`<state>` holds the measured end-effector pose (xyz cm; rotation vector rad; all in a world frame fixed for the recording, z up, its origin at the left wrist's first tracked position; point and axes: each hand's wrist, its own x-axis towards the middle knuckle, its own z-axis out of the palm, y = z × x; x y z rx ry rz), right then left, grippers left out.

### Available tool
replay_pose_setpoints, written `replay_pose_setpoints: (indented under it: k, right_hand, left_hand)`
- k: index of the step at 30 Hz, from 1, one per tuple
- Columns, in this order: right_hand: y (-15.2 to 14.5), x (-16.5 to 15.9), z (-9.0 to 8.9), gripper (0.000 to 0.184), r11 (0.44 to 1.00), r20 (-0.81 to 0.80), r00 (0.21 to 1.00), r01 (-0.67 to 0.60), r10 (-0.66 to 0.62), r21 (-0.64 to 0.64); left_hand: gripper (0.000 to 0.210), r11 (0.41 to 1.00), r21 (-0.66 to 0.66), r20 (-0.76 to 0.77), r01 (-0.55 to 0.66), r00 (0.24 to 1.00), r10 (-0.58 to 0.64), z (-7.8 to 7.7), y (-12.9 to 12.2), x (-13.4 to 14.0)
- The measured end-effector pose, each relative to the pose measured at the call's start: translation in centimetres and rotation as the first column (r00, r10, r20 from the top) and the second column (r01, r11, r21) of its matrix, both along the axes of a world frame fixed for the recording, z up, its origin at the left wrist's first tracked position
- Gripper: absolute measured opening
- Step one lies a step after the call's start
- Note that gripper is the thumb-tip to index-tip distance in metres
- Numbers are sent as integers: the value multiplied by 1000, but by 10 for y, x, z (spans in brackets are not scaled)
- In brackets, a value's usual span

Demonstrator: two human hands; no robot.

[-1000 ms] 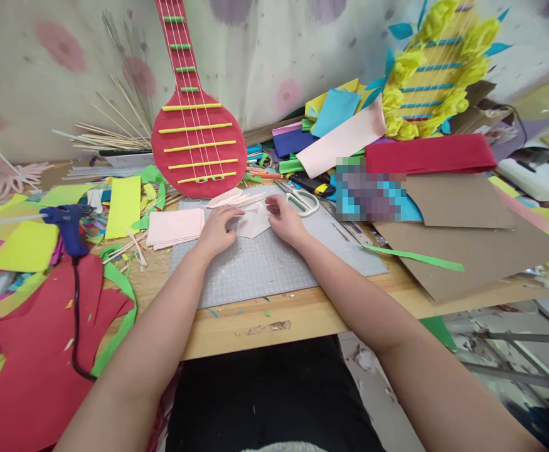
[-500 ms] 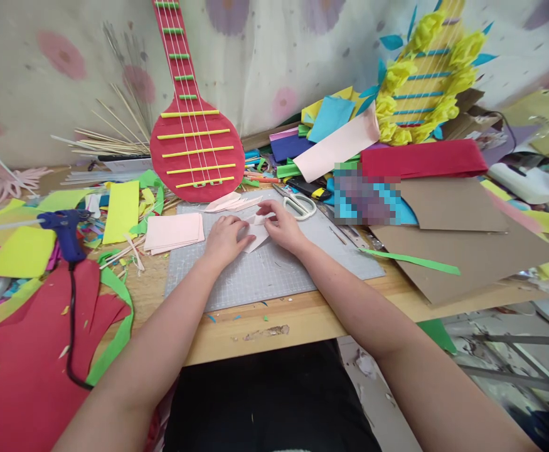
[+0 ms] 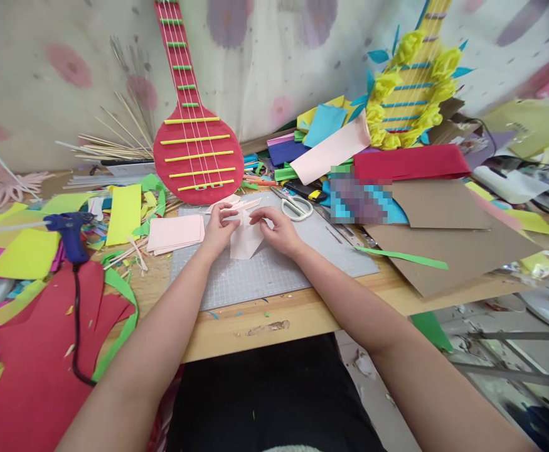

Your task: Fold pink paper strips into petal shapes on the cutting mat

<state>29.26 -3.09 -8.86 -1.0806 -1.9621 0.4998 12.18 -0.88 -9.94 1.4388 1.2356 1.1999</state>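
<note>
A pale pink sheet of paper (image 3: 246, 242) is held up over the grey cutting mat (image 3: 283, 267), its lower edge near the mat. My left hand (image 3: 220, 229) pinches its upper left side. Curled over the upper right side, my right hand (image 3: 277, 229) pinches it too. A stack of pale pink paper pieces (image 3: 175, 233) lies left of my left hand. Behind my hands are folded pink strips (image 3: 236, 203), and white-handled scissors (image 3: 297, 208) rest just beyond my right hand.
A red paper instrument (image 3: 199, 157) leans at the back, and a yellow one with paper flowers (image 3: 406, 94) stands back right. A blue glue gun (image 3: 69, 235) lies left among coloured scraps. Brown cardboard (image 3: 448, 251) and a green strip (image 3: 401, 257) lie on the right.
The pink paper has been raised and turned so more of its face shows. My hands have moved slightly apart at its upper edge. The view has shifted a little.
</note>
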Motion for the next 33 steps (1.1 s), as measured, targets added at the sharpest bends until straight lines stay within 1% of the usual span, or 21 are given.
replay_pose_setpoints:
  k: [3, 5, 7, 9, 12, 13, 16, 18, 19, 21, 22, 23, 25, 27, 29, 30, 31, 32, 33]
  right_hand:
    - [5, 0, -3, 33, 999, -62, 997, 43, -45, -28]
    - [9, 3, -4, 34, 991, -85, 988, 130, -131, -19]
    - [12, 7, -6, 37, 977, -88, 973, 212, -213, -13]
    - [13, 10, -7, 40, 972, -71, 969, 234, -236, -30]
    - [11, 10, -9, 41, 977, -8, 980, 198, -199, -77]
    - [10, 9, -9, 42, 980, 19, 984, 178, -177, -89]
    - [7, 2, -9, 43, 991, 61, 995, 83, -77, -102]
    - [6, -4, -10, 46, 991, -17, 998, 51, -54, -124]
    - [7, -8, -12, 49, 986, -85, 993, 64, -78, -155]
    - [10, -13, -16, 56, 959, -209, 965, 100, -159, -266]
    - [12, -14, -18, 59, 940, -246, 953, 92, -179, -329]
    - [15, -15, -20, 63, 922, -271, 945, 70, -184, -381]
    - [20, -14, -24, 68, 899, -307, 935, 25, -175, -437]
    - [24, -11, -27, 71, 896, -336, 921, 32, -199, -443]
    - [27, -8, -28, 70, 896, -350, 903, 79, -250, -437]
    - [28, -6, -28, 68, 892, -352, 894, 102, -276, -440]
    - [29, -4, -27, 66, 887, -352, 888, 121, -297, -445]
    - [29, -2, -27, 64, 883, -350, 883, 135, -313, -449]
    - [30, 0, -26, 63, 881, -347, 882, 141, -319, -451]
  left_hand:
    - [24, 1000, 13, -26, 17, 1000, -17, 1, -1, -1]
    - [12, 999, 16, -40, -37, 998, 38, -1, -1, -2]
    - [13, 994, 3, -6, -108, 994, 108, -4, 1, -2]
    - [22, 986, 20, 51, -164, 985, 163, -9, 5, -3]
    - [30, 972, 73, 115, -223, 970, 214, -13, 10, -3]
    - [31, 969, 72, 139, -235, 965, 223, -14, 11, -3]
    - [31, 975, -14, 245, -223, 944, 219, -13, 11, -1]
    - [29, 978, -78, 330, -193, 921, 209, -12, 10, 0]
    - [29, 979, -95, 369, -181, 907, 204, -11, 10, 1]
    - [28, 982, -99, 435, -163, 880, 190, -10, 10, 2]
    - [28, 983, -94, 457, -159, 870, 185, -10, 10, 2]
    - [28, 983, -91, 469, -157, 865, 181, -10, 10, 3]
    - [26, 985, -82, 470, -152, 865, 173, -11, 11, 3]
    - [25, 992, -54, 451, -113, 884, 125, -12, 11, 3]
    - [31, 999, 20, 383, -45, 923, 34, -12, 10, 1]
    - [36, 997, 78, 309, -4, 951, -20, -12, 8, 0]
    - [41, 988, 145, 198, 44, 978, -73, -12, 6, -1]
    - [46, 972, 215, 59, 95, 992, -110, -11, 4, -2]
    - [50, 950, 276, -91, 145, 988, -124, -10, 2, -3]
